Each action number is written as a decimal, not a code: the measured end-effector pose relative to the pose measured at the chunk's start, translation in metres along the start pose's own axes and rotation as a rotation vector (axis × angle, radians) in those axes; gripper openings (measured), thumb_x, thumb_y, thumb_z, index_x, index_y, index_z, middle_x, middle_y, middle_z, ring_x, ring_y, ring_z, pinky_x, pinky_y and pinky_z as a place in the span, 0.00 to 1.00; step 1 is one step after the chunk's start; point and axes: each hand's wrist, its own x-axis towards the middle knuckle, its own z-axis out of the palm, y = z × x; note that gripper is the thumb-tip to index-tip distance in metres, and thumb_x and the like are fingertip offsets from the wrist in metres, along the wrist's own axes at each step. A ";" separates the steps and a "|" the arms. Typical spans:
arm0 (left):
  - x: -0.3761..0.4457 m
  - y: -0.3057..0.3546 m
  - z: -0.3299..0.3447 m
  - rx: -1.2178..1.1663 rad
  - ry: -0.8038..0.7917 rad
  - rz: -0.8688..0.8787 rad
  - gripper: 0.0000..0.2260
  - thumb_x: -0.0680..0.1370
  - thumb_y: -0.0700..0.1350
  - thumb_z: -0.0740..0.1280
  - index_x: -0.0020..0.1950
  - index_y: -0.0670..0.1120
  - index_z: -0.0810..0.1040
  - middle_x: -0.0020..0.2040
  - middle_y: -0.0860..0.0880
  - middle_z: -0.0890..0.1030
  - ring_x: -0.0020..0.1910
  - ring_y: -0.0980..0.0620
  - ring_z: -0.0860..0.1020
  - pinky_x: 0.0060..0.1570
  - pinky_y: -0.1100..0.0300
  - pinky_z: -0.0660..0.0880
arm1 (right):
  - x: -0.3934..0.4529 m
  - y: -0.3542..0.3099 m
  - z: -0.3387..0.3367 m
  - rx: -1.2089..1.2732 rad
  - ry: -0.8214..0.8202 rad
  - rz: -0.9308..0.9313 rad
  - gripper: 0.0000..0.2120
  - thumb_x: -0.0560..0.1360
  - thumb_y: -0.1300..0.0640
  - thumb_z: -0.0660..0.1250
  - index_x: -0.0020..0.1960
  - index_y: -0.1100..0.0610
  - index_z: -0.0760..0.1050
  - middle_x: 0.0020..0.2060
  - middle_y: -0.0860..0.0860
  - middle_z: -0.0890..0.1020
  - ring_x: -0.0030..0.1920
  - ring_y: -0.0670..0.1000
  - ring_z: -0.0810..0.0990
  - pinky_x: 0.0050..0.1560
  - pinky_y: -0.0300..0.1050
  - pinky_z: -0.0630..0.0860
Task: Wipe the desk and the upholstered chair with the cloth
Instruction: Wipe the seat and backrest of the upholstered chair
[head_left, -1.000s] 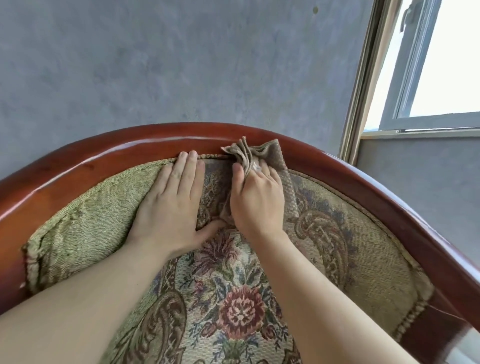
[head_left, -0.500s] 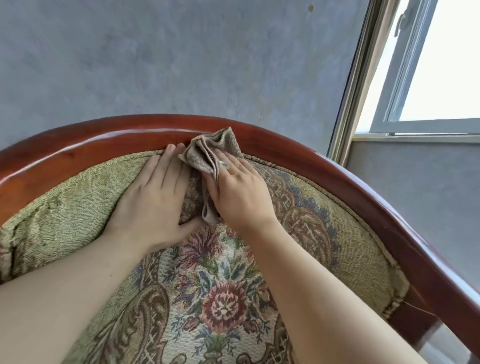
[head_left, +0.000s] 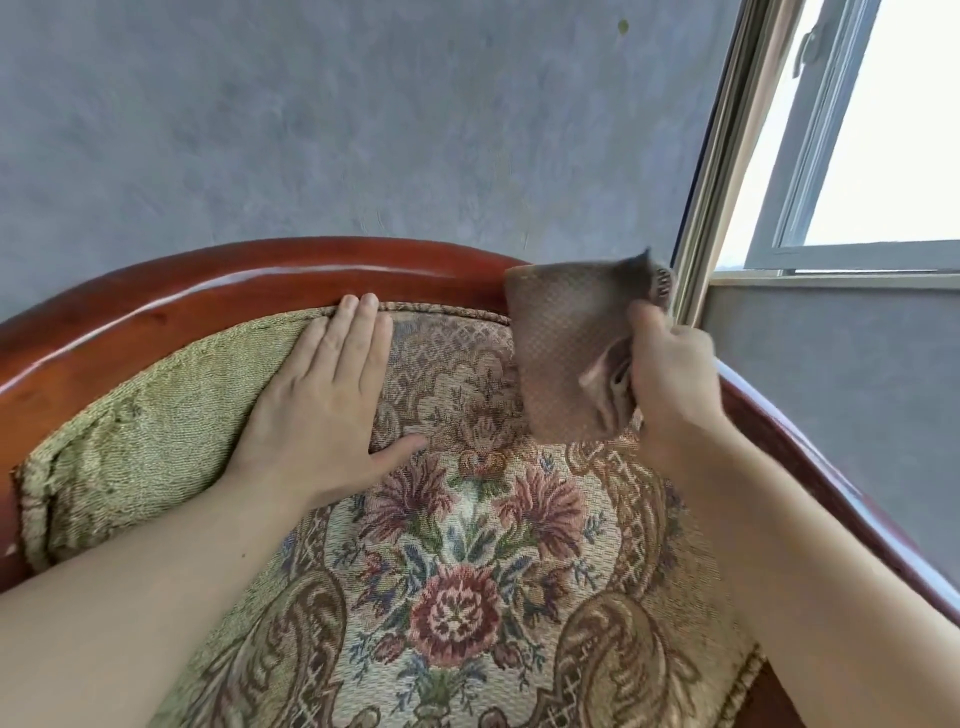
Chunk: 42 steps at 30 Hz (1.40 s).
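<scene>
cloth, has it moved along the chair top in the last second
Yes. The cloth went rightward along the wooden rail, away from the flat left hand.

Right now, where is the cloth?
In the head view the cloth is bunched in the right hand, right of centre, over the chair's upholstered back near its wooden top rail, close to the window frame.

My left hand (head_left: 324, 410) lies flat on the upholstered chair (head_left: 457, 597) back; my right hand (head_left: 670, 384) grips the cloth (head_left: 566, 353) at its wooden rim.
</scene>
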 end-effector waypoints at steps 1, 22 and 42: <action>0.000 0.000 0.000 -0.001 0.003 0.001 0.50 0.75 0.75 0.35 0.79 0.35 0.35 0.81 0.34 0.38 0.81 0.39 0.40 0.80 0.45 0.45 | 0.004 -0.008 -0.007 0.123 0.065 0.083 0.14 0.79 0.49 0.60 0.40 0.57 0.73 0.36 0.53 0.78 0.37 0.52 0.78 0.38 0.48 0.74; 0.002 0.005 -0.004 -0.054 0.042 0.010 0.49 0.72 0.69 0.51 0.79 0.33 0.53 0.78 0.31 0.61 0.79 0.35 0.58 0.79 0.44 0.52 | -0.046 0.023 0.131 -0.432 -0.205 -0.715 0.20 0.83 0.51 0.55 0.66 0.62 0.75 0.68 0.59 0.75 0.71 0.53 0.62 0.73 0.46 0.52; -0.001 0.000 0.004 -0.006 0.011 -0.018 0.51 0.74 0.77 0.36 0.79 0.36 0.33 0.81 0.36 0.36 0.81 0.41 0.38 0.80 0.46 0.44 | -0.006 -0.018 0.024 -0.012 0.076 -0.102 0.23 0.81 0.37 0.51 0.50 0.52 0.78 0.42 0.52 0.84 0.45 0.52 0.84 0.49 0.55 0.80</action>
